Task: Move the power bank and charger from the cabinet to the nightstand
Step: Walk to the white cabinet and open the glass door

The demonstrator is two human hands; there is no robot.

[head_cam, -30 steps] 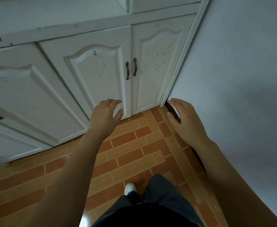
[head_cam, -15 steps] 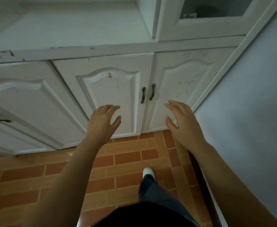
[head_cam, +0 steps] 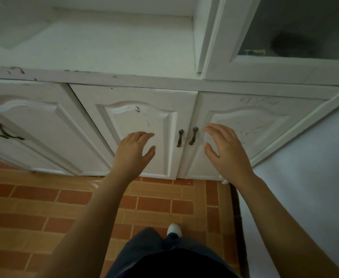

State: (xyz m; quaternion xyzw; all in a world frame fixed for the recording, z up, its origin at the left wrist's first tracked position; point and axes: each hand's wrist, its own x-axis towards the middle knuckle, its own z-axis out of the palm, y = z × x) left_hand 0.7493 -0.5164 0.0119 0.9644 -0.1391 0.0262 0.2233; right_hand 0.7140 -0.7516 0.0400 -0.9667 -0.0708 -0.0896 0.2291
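Cabinet (head_cam: 140, 125) lower doors shut; left hand (head_cam: 133, 152) and right hand (head_cam: 224, 151), fingers spread and empty, flank the paired door handles (head_cam: 186, 136).

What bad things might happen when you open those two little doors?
The two dark handles sit very close together, so the left hand and right hand, both open and not yet touching them, may bump each other. The right door sits near the wall and may hit it when swung wide. No power bank or charger shows yet; they may not be behind these doors.
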